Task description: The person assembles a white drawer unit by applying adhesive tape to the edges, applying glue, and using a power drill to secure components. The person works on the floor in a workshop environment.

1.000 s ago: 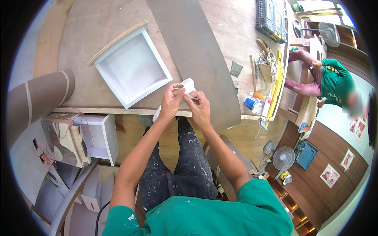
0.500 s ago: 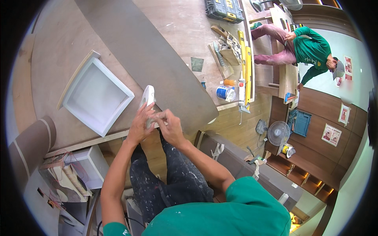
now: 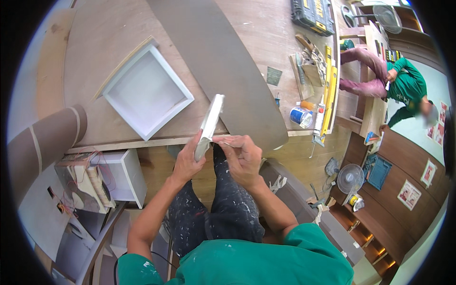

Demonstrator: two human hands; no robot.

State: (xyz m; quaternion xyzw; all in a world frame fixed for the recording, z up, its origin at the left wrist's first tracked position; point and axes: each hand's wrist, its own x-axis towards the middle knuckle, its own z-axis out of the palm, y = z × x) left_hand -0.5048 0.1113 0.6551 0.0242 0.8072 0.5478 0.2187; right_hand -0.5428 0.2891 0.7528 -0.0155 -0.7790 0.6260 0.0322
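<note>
My left hand [image 3: 188, 160] grips the lower end of a white tape roll [image 3: 212, 116], turned nearly edge-on to me. My right hand [image 3: 243, 156] is closed in a pinch at the roll's near edge, with thumb and fingertips together. Whatever lies between those fingertips is too small to make out. Both hands are above my legs, by the front edge of the brown worktable [image 3: 171, 28]. Beyond the roll lies a long grey-brown sheet [image 3: 213, 57]. Left of it sits a white open tray-like box [image 3: 147, 90] with a curved wooden edge.
On the table's right are a paint can [image 3: 300, 116], a caulking gun [image 3: 319, 121], yellow spirit levels [image 3: 330, 90] and a black toolbox [image 3: 312, 16]. A brown roll [image 3: 47, 133] leans at left. At right, a person in green [image 3: 408, 83] is near a fan [image 3: 350, 178].
The tape roll has turned from showing its hole to nearly edge-on. My right hand has shifted slightly away from my left. The whole view has shifted, moving table items rightward in the picture.
</note>
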